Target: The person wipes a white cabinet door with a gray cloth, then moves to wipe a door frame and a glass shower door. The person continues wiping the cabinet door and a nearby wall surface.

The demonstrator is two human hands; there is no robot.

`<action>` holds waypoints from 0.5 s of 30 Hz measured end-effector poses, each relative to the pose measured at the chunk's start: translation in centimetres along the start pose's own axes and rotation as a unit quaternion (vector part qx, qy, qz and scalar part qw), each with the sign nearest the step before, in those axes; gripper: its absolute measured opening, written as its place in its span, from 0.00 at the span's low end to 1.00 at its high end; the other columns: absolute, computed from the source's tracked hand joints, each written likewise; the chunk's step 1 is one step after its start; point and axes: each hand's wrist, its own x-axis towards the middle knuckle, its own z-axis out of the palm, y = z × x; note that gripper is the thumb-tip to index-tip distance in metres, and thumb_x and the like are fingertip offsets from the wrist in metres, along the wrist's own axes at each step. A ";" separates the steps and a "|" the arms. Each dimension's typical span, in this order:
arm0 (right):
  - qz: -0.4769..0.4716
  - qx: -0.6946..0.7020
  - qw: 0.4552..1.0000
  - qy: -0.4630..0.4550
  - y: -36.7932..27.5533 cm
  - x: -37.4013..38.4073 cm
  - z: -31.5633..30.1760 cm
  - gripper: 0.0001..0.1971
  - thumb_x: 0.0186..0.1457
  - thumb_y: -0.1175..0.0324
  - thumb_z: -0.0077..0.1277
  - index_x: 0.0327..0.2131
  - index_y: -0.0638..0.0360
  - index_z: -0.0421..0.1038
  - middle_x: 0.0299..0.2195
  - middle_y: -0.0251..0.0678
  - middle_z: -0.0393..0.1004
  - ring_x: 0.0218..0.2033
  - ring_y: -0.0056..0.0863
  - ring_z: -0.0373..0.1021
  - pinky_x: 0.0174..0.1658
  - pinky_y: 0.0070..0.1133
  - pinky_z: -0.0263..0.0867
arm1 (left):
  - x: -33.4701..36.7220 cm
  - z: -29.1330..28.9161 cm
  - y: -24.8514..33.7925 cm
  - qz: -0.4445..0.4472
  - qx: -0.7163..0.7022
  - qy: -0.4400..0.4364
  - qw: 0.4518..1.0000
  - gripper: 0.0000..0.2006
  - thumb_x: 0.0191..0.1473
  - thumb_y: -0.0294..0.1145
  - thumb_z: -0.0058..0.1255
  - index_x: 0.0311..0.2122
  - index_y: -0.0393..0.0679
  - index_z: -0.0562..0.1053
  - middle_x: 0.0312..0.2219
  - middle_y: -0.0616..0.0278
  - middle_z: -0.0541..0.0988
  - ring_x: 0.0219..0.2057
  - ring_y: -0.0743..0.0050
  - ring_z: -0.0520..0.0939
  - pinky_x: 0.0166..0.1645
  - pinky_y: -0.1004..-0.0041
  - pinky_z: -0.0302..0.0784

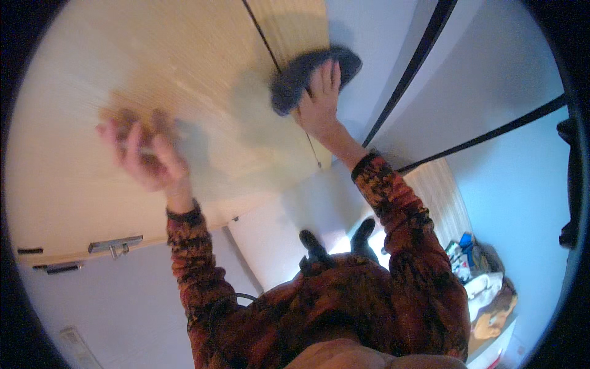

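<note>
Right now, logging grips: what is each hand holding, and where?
Right hand presses flat on top of a dark cloth against the wooden door. Left hand is blurred; cannot tell.

Pale wood-grain door [153,80]; dark grey-blue cloth [310,77]; mottled red, orange and black sleeves [399,215]; white walls [491,80] with black strips [418,55]; silvery, perhaps metal, latch [115,246].
</note>
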 end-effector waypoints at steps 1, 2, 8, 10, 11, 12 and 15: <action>0.021 -0.034 0.998 -0.051 0.0 -3.0 -0.1 0.19 0.37 0.63 0.55 0.35 0.59 0.68 0.46 0.53 0.59 0.53 0.50 0.54 0.52 0.52 0.46 | 0.5 -1.3 -1.1 0.016 0.027 -0.016 0.999 0.14 0.51 0.31 0.46 0.44 0.39 0.67 0.52 0.45 0.60 0.56 0.44 0.56 0.59 0.49 0.48; 0.041 -0.067 0.994 -0.073 -0.4 -5.9 -0.2 0.18 0.38 0.64 0.55 0.34 0.63 0.66 0.44 0.54 0.60 0.51 0.51 0.56 0.51 0.50 0.48 | 1.0 -2.5 -2.1 0.038 0.057 -0.035 0.997 0.14 0.51 0.31 0.47 0.44 0.40 0.68 0.52 0.46 0.60 0.56 0.43 0.55 0.58 0.49 0.48; 0.576 0.012 0.799 -0.172 -4.7 -17.6 1.8 0.17 0.48 0.67 0.50 0.36 0.71 0.61 0.37 0.56 0.65 0.43 0.52 0.62 0.45 0.37 0.58 | 0.6 -4.0 -4.2 0.122 0.150 -0.069 0.979 0.15 0.50 0.34 0.49 0.44 0.44 0.69 0.50 0.47 0.63 0.54 0.44 0.57 0.55 0.52 0.52; 0.632 -0.006 0.760 -0.150 -4.8 -20.1 3.0 0.18 0.47 0.66 0.52 0.36 0.72 0.62 0.35 0.58 0.66 0.39 0.53 0.63 0.41 0.35 0.60 | 0.4 -3.9 -4.7 0.146 0.153 -0.060 0.976 0.15 0.50 0.35 0.49 0.44 0.44 0.69 0.50 0.48 0.64 0.53 0.44 0.58 0.55 0.52 0.53; 0.628 -0.015 0.769 -0.118 -4.9 -21.4 3.7 0.18 0.47 0.66 0.53 0.35 0.73 0.63 0.34 0.59 0.67 0.37 0.54 0.64 0.39 0.33 0.61 | 0.4 -3.8 -4.9 0.153 0.154 -0.058 0.974 0.15 0.50 0.35 0.49 0.44 0.45 0.69 0.50 0.48 0.64 0.53 0.44 0.58 0.55 0.52 0.53; 0.697 0.011 0.706 -0.124 -4.9 -22.4 4.4 0.17 0.47 0.66 0.52 0.34 0.73 0.64 0.32 0.58 0.68 0.36 0.53 0.64 0.39 0.34 0.61 | 0.4 -3.8 -5.1 0.143 0.166 -0.064 0.974 0.15 0.50 0.36 0.49 0.44 0.45 0.69 0.49 0.48 0.64 0.53 0.45 0.59 0.54 0.52 0.53; 0.753 0.013 0.628 -0.197 -4.7 -24.3 6.8 0.13 0.49 0.66 0.48 0.31 0.70 0.67 0.31 0.56 0.70 0.36 0.50 0.67 0.38 0.35 0.62 | 0.4 -3.9 -5.6 0.168 0.158 -0.045 0.972 0.16 0.50 0.38 0.50 0.44 0.45 0.70 0.49 0.49 0.65 0.52 0.44 0.60 0.54 0.53 0.53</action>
